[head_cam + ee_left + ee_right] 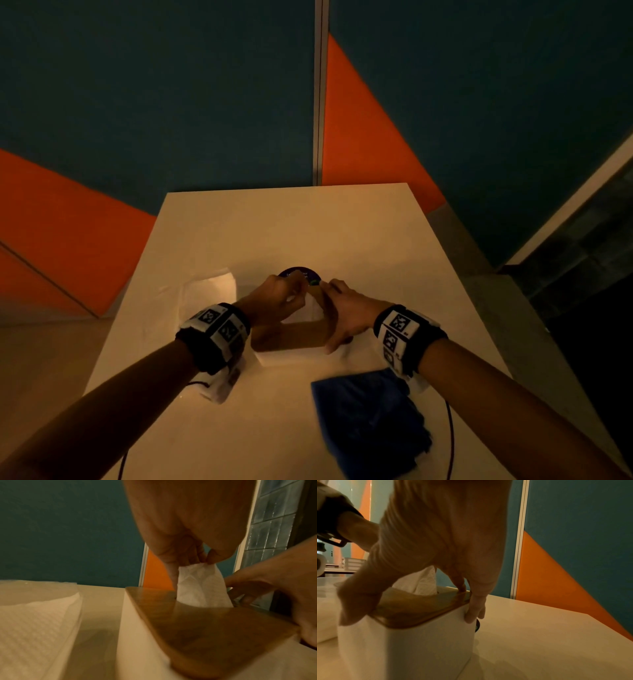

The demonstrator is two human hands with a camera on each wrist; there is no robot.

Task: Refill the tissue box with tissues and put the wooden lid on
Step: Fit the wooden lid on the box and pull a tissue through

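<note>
A white tissue box stands on the table with its wooden lid lying on top. One white tissue sticks up through the lid's slot. My left hand pinches the top of that tissue between thumb and fingers. My right hand spans the lid, its thumb at the near edge and its fingers curled over the far edge onto the box's side.
A pile of loose white tissues lies left of the box. A dark blue cloth lies at the near right of the table. A dark round disc sits just behind the box. Blue and orange wall panels stand behind.
</note>
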